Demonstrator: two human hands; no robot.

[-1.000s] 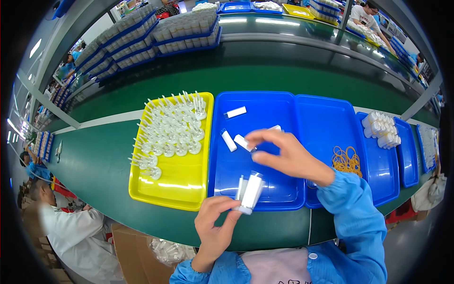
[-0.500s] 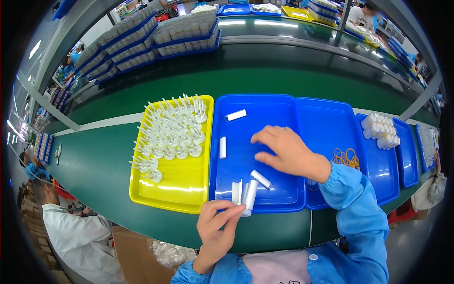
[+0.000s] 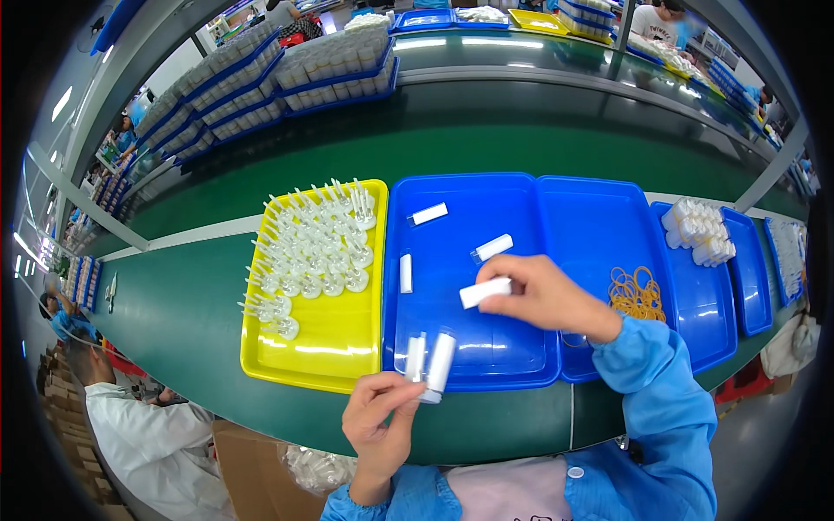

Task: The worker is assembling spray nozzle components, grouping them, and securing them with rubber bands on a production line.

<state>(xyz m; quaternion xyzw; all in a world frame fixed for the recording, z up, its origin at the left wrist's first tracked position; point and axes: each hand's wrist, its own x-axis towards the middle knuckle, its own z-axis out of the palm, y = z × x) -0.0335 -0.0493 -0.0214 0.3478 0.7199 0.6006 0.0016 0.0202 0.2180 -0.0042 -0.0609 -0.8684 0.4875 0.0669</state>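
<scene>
My left hand, at the near edge of the middle blue tray, pinches a small bunch of white tubes with clear ends, held upright. Their exact number is hard to make out. Over that tray, my right hand grips one white tube lengthwise between thumb and fingers. Three more tubes lie loose on the tray floor: one near the far edge, one by the left side and one just beyond my right hand.
To the left, a yellow tray carries many clear stemmed plastic pieces. Tan rubber bands lie in the blue tray at right, beside bundled white tubes. Stacked full trays stand far left; a person in white sits nearby.
My right hand, empty before, has come back nearer and now holds a tube. The tube lying near my left hand is gone from its spot. Another, beyond my right hand, is now visible.
</scene>
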